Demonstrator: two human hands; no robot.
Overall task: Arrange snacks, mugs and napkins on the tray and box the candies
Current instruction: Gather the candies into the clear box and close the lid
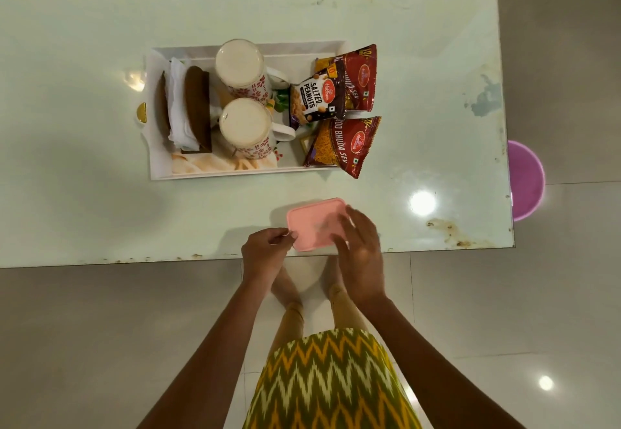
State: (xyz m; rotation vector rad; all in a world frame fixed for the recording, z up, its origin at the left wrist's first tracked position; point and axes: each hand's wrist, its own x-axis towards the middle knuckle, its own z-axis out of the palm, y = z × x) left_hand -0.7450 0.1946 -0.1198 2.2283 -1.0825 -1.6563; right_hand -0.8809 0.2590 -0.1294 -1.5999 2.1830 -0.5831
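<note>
The right hand (361, 250) is lying palm-down across the right part of a pink lidded box (314, 223), fingers spread and pressing on the lid rather than closing around it. The left hand (265, 250) is pinching the box's left edge between thumb and fingertips, gripping it at the near-left corner. The box is sitting on the worktop (100, 176) close to its near edge, roughly at the middle of that edge's length. Whether candies are inside cannot be told, as the lid is covering the contents.

Further in, toward the centre of the worktop, a white tray (161, 166) is standing with its long side parallel to the near edge. At its left end a brown napkin holder (198, 109) is carrying white napkins (178, 106). Beside it, two white mugs with a red flower pattern, the far mug (240, 65) and the near mug (247, 126), are standing with handles pointing right. At the tray's right end a salted peanuts packet (314, 99) is lying on top of a red bhujia sev packet (358, 79); a second bhujia sev packet (346, 143) is overhanging the tray's near-right corner.

Beyond the worktop's right edge, a purple stool (526, 180) is standing on the floor.
</note>
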